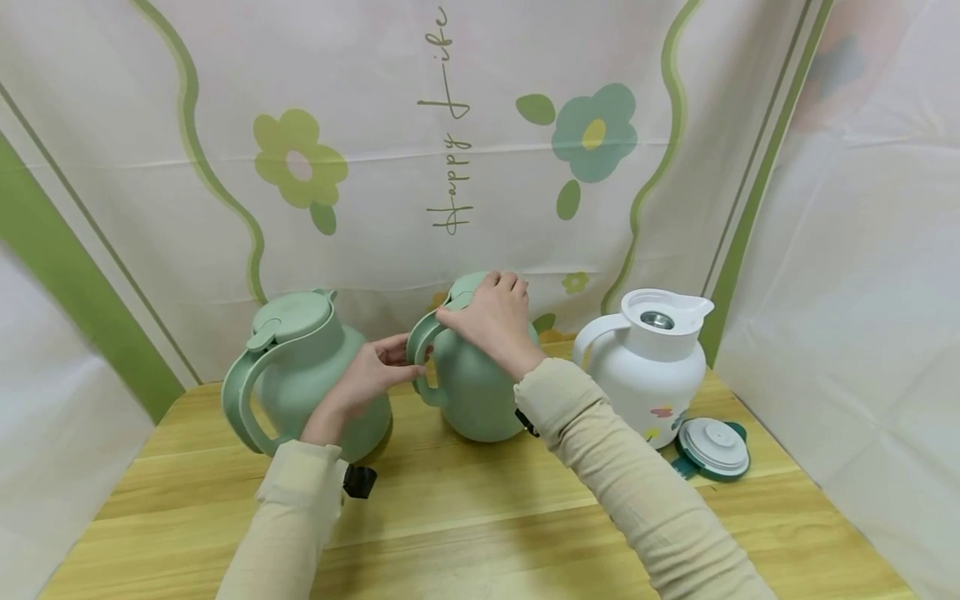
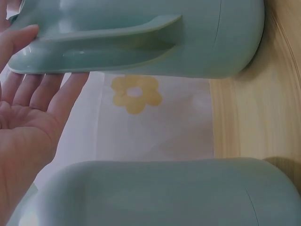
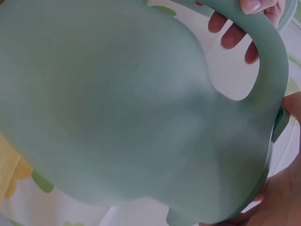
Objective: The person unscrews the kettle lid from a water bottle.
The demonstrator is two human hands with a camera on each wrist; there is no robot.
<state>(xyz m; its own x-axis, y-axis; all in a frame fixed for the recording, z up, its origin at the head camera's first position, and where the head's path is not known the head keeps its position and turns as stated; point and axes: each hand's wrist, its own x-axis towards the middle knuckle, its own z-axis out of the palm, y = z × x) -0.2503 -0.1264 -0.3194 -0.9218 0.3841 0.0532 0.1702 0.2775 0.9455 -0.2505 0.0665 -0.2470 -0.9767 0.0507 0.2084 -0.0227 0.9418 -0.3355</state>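
A green thermos jug (image 1: 480, 400) stands upright in the middle of the table. My left hand (image 1: 367, 375) grips its curved handle (image 2: 99, 47), thumb on one side and fingers on the other. Some of those fingers show through the handle opening in the right wrist view. My right hand (image 1: 498, 321) holds the jug's lid (image 1: 467, 285) from above, its thumb at the lever (image 3: 281, 123) near the handle and its fingers over the far edge. Much of the lid is hidden behind this hand.
Another green jug (image 1: 300, 379) with its lid on stands at left, close to my left forearm. On the right a white jug (image 1: 645, 379) stands lidless, spout to the right. A green-and-white lid (image 1: 716, 446) lies upside down beside it. Printed cloth (image 1: 375, 208) hangs behind the wooden table (image 1: 435, 533).
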